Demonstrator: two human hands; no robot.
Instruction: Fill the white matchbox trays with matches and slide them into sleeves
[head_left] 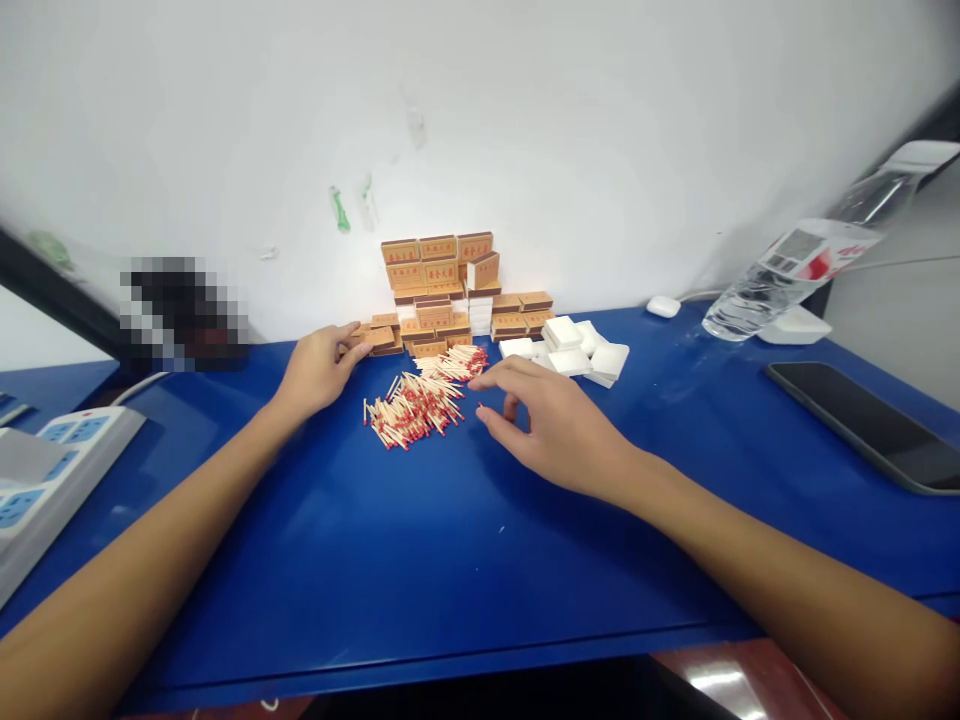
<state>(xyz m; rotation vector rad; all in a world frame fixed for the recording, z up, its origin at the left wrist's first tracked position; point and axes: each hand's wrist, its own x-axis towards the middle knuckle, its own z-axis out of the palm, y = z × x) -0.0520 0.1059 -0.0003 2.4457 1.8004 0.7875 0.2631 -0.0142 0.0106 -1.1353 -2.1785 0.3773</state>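
My left hand (319, 368) is at the left end of the matchbox stack, thumb and fingers closed on an orange-brown matchbox (378, 338). Just right of the loose matches (412, 408), my right hand (559, 425) hovers with its thumb and index finger apart. A tiny red speck shows by the thumb tip; I cannot make out whether it is a match head. The matches lie in a red-tipped heap on the blue table (420, 560). Behind them, matchbox sleeves (424, 275) are stacked against the wall. White inner trays (568, 360) lie piled beyond my right hand.
A clear plastic bottle (810, 255) leans at the back right, near a white plug-like piece (663, 307) with a cable. A dark phone (870, 420) lies at the right. A power strip (67, 460) is on the left. The white wall (600, 150) closes off the back.
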